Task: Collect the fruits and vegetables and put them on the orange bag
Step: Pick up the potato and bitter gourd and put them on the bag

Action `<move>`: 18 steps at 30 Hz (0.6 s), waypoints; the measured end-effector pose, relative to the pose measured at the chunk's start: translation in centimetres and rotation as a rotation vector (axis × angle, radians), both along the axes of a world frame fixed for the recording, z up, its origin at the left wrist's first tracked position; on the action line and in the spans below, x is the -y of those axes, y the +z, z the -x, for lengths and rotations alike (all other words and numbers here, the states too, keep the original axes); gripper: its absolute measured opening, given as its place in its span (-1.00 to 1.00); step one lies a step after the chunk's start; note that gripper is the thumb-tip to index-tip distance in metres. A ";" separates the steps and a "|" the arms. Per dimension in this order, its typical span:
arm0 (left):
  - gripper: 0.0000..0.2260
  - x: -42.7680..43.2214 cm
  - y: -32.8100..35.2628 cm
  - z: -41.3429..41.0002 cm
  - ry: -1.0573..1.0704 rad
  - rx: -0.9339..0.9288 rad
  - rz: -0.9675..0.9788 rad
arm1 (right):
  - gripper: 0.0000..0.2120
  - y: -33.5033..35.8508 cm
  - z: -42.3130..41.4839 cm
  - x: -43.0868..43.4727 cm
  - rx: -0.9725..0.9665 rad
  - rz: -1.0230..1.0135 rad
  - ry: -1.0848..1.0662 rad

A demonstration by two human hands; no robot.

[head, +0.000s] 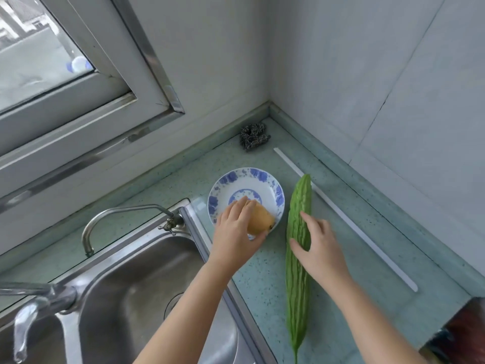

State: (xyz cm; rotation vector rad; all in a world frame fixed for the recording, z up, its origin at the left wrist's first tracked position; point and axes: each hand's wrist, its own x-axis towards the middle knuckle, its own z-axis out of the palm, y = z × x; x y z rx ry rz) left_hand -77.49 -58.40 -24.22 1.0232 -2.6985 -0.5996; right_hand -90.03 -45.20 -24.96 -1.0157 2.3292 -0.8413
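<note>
Left hand (233,229) grips mango (259,222); right hand (321,252) straddles gourd (298,258).

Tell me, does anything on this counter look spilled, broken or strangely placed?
Nothing is spilled or broken. The only odd item is a long white strip lying loose on the counter, diagonal beside the bitter gourd. Its purpose is unclear.

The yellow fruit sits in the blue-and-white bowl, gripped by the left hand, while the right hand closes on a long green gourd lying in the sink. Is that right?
Not quite. The head view shows the gourd lying on the counter beside the sink, not in it. The rest holds: left hand on the yellow fruit in the bowl, right hand on the gourd.
</note>
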 end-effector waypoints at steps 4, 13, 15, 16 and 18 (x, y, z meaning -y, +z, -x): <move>-0.36 0.7 -0.4 0.8 -0.021 0.056 -0.055 | -0.36 -0.9 -0.1 0.1 0.087 0.008 -0.030; -0.33 1.3 -0.9 2.0 0.020 0.040 -0.182 | -0.30 -2.3 -0.5 0.7 0.244 0.110 -0.159; -0.34 1.2 -1.1 2.2 0.056 0.009 -0.184 | -0.30 -2.4 -0.6 0.8 0.256 0.120 -0.170; -0.35 1.2 -1.1 2.3 0.080 -0.008 -0.185 | -0.30 -2.5 -0.6 0.8 0.265 0.124 -0.174; -0.35 1.0 -1.3 2.5 0.148 -0.044 -0.214 | -0.32 -2.5 -0.5 0.7 0.285 0.135 -0.176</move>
